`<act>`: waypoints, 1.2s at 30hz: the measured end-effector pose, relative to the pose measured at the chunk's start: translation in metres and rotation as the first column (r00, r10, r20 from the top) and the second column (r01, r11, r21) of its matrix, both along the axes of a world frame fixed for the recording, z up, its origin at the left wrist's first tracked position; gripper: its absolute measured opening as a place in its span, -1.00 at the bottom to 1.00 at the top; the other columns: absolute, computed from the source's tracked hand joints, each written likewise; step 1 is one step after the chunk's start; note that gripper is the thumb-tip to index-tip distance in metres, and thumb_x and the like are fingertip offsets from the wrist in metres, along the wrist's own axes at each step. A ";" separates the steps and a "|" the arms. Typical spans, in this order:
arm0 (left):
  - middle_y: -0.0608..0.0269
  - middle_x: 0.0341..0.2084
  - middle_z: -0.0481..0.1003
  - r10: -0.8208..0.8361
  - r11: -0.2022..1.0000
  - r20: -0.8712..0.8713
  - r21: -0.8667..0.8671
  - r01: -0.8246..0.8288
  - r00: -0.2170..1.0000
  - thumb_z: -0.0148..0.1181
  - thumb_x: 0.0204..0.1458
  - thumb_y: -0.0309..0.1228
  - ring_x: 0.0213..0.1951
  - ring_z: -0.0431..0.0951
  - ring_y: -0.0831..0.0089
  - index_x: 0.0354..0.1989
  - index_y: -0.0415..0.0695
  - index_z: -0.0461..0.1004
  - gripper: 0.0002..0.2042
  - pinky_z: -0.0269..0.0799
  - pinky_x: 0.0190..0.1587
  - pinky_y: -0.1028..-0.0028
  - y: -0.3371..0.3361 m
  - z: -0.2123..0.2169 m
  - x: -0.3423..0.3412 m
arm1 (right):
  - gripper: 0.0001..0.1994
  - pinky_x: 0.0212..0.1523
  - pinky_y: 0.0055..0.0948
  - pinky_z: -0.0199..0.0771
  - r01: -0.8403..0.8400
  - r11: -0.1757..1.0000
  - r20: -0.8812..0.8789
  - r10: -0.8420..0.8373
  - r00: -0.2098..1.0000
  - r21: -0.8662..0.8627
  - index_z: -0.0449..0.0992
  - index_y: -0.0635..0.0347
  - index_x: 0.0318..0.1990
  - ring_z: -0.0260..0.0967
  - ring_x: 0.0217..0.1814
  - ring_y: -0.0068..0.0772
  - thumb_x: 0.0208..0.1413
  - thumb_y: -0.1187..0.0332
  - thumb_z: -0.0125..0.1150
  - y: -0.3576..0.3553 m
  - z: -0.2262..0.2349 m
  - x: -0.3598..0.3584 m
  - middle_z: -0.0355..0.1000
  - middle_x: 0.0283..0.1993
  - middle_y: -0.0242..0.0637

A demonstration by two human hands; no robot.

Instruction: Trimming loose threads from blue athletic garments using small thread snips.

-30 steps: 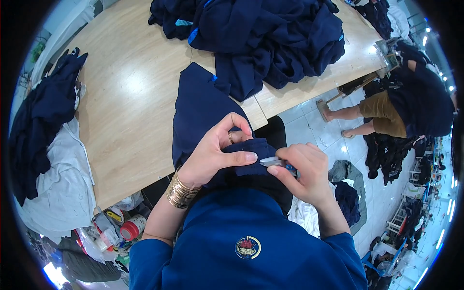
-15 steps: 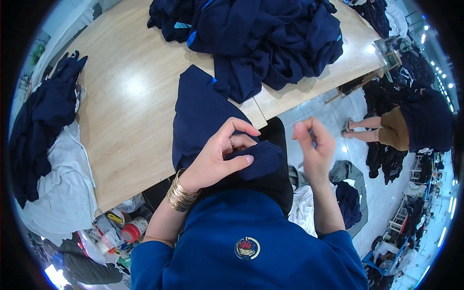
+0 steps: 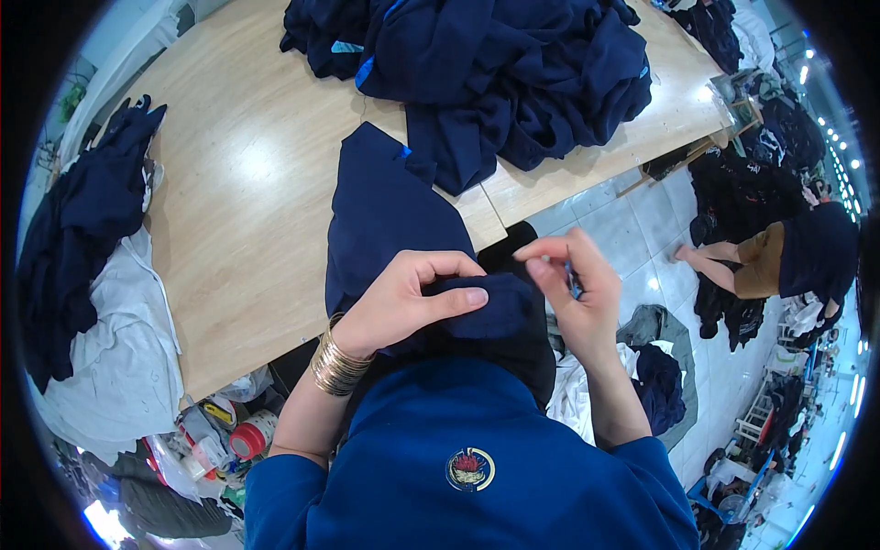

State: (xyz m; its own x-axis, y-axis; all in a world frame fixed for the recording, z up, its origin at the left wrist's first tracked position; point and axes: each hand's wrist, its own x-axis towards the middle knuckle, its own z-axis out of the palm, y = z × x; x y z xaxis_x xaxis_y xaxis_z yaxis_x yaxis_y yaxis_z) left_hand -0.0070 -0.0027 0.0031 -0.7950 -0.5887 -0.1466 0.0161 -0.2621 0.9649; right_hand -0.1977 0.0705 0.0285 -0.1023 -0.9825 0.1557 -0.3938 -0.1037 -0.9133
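A navy garment (image 3: 390, 206) lies on the table's near edge and runs down to my lap. My left hand (image 3: 412, 298), with gold bangles at its wrist, is closed on the garment's folded end (image 3: 500, 307); the thumb presses on top. Close by on the right, my right hand (image 3: 582, 284) is held in the air just off the cloth, thumb and forefinger nearly together. Something small and bluish shows between its curled fingers, too hidden to name.
A big heap of navy garments (image 3: 504, 73) covers the table's far side. Navy and white clothes (image 3: 110, 321) hang over the left edge. A red-lidded jar (image 3: 252, 438) stands below. At right, a person (image 3: 797, 252) bends by piles of dark clothes (image 3: 738, 192) on the tiled floor.
My right hand has moved left, closer to the folded end. The left fingers have come down flatter on the cloth. The person at right has shifted and bent over.
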 end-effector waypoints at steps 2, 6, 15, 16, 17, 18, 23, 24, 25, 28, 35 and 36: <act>0.38 -0.48 0.47 0.022 1.000 -0.005 0.002 -0.022 1.000 0.18 0.00 -0.33 -0.42 0.39 0.70 -0.27 -0.23 0.49 -0.78 0.31 -0.33 0.68 0.001 -0.002 -0.001 | -0.78 -0.53 -0.64 0.13 0.028 0.998 -0.077 -0.033 0.996 -0.062 0.45 0.19 -0.29 0.14 -0.54 -0.61 -0.16 0.48 0.30 0.003 0.008 0.000 0.21 -0.52 -0.41; 0.37 -0.42 0.48 -0.019 1.000 -0.078 -0.018 0.018 0.997 0.11 0.04 -0.36 -0.38 0.41 0.67 -0.21 -0.24 0.48 -0.78 0.32 -0.29 0.67 0.002 -0.005 -0.003 | -0.77 -0.51 -0.67 0.19 0.067 0.997 -0.167 -0.071 0.983 -0.028 0.45 0.15 -0.27 0.17 -0.54 -0.65 -0.15 0.51 0.26 0.000 0.010 0.009 0.23 -0.52 -0.43; 0.28 -0.35 0.50 -0.014 1.000 -0.093 0.009 0.014 0.996 0.07 0.05 -0.38 -0.32 0.46 0.60 -0.17 -0.24 0.47 -0.77 0.35 -0.21 0.63 0.001 -0.008 -0.001 | -0.83 -0.47 -0.66 0.26 0.085 0.995 -0.254 -0.096 0.962 -0.056 0.48 0.17 -0.28 0.30 -0.47 -0.58 -0.10 0.49 0.24 -0.008 0.000 -0.006 0.39 -0.42 -0.37; 0.28 -0.35 0.50 0.023 1.000 -0.108 -0.001 -0.023 0.994 0.07 0.05 -0.39 -0.32 0.46 0.59 -0.17 -0.24 0.48 -0.77 0.35 -0.20 0.64 0.001 -0.011 -0.001 | -0.88 -0.48 -0.65 0.26 0.237 0.960 -0.359 -0.276 0.892 -0.149 0.47 0.20 -0.33 0.32 -0.49 -0.58 -0.08 0.51 0.21 -0.012 0.003 -0.007 0.42 -0.43 -0.35; 0.28 -0.35 0.50 0.025 1.000 -0.108 -0.001 -0.026 0.994 0.07 0.05 -0.39 -0.32 0.46 0.59 -0.17 -0.24 0.48 -0.77 0.35 -0.20 0.64 0.001 -0.011 -0.001 | -0.88 -0.49 -0.66 0.24 0.283 0.955 -0.265 -0.298 0.917 -0.093 0.48 0.22 -0.35 0.28 -0.51 -0.60 -0.10 0.51 0.23 -0.014 0.005 -0.010 0.40 -0.47 -0.38; 0.28 -0.35 0.51 0.023 1.000 -0.116 0.023 -0.021 0.993 0.07 0.04 -0.39 -0.31 0.47 0.59 -0.17 -0.24 0.48 -0.77 0.36 -0.20 0.63 0.001 -0.010 0.000 | -0.88 -0.50 -0.66 0.21 0.246 0.968 -0.210 -0.250 0.945 -0.045 0.49 0.22 -0.37 0.25 -0.52 -0.62 -0.11 0.51 0.24 -0.012 0.006 -0.013 0.39 -0.49 -0.39; 0.27 -0.35 0.51 0.045 0.997 -0.122 0.063 -0.038 0.991 0.08 0.03 -0.38 -0.31 0.47 0.59 -0.18 -0.24 0.49 -0.76 0.36 -0.20 0.63 0.002 -0.008 0.001 | -0.88 -0.55 -0.67 0.13 0.170 0.983 -0.222 -0.181 0.958 -0.065 0.50 0.22 -0.39 0.15 -0.57 -0.65 -0.15 0.50 0.28 -0.004 0.011 -0.009 0.33 -0.54 -0.43; 0.28 -0.35 0.51 0.053 0.997 -0.121 0.067 -0.045 0.991 0.09 0.03 -0.38 -0.32 0.47 0.59 -0.18 -0.24 0.49 -0.76 0.36 -0.20 0.63 0.002 -0.007 0.001 | -0.86 -0.56 -0.67 0.11 0.101 0.991 -0.203 -0.118 0.972 -0.093 0.51 0.20 -0.38 0.14 -0.58 -0.65 -0.16 0.50 0.30 -0.001 0.013 -0.008 0.30 -0.56 -0.44; 0.28 -0.36 0.51 0.058 0.996 -0.119 0.071 -0.050 0.991 0.09 0.03 -0.37 -0.32 0.47 0.59 -0.18 -0.24 0.49 -0.76 0.36 -0.21 0.63 0.002 -0.006 0.001 | -0.84 -0.57 -0.67 0.09 0.034 0.992 -0.185 -0.057 0.981 -0.123 0.51 0.18 -0.37 0.13 -0.59 -0.65 -0.18 0.49 0.31 0.001 0.014 -0.006 0.28 -0.58 -0.44; 0.29 -0.37 0.51 -0.008 0.997 -0.115 0.077 0.017 0.993 0.11 0.02 -0.36 -0.34 0.46 0.60 -0.20 -0.23 0.49 -0.76 0.35 -0.22 0.64 0.001 -0.004 -0.002 | -0.77 -0.59 -0.64 0.14 -0.077 0.991 -0.157 0.059 0.986 -0.107 0.50 0.14 -0.32 0.16 -0.62 -0.60 -0.22 0.49 0.33 0.003 0.014 0.004 0.28 -0.53 -0.41; 0.32 -0.38 0.51 0.082 0.994 -0.118 0.080 -0.073 0.990 0.14 0.01 -0.34 -0.34 0.45 0.63 -0.22 -0.22 0.51 -0.77 0.33 -0.23 0.65 0.004 -0.009 -0.002 | -0.80 -0.54 -0.65 0.15 0.237 0.971 -0.163 -0.231 0.959 0.017 0.47 0.18 -0.32 0.14 -0.56 -0.61 -0.17 0.46 0.31 -0.007 0.011 -0.010 0.24 -0.58 -0.44; 0.32 -0.38 0.51 0.082 0.994 -0.121 0.081 -0.073 0.989 0.14 0.01 -0.34 -0.34 0.45 0.63 -0.22 -0.22 0.50 -0.77 0.33 -0.24 0.65 0.003 -0.010 -0.001 | -0.77 -0.53 -0.68 0.11 0.209 0.978 -0.173 -0.209 0.963 -0.020 0.48 0.17 -0.30 0.10 -0.55 -0.67 -0.18 0.43 0.33 -0.005 0.011 -0.009 0.21 -0.57 -0.47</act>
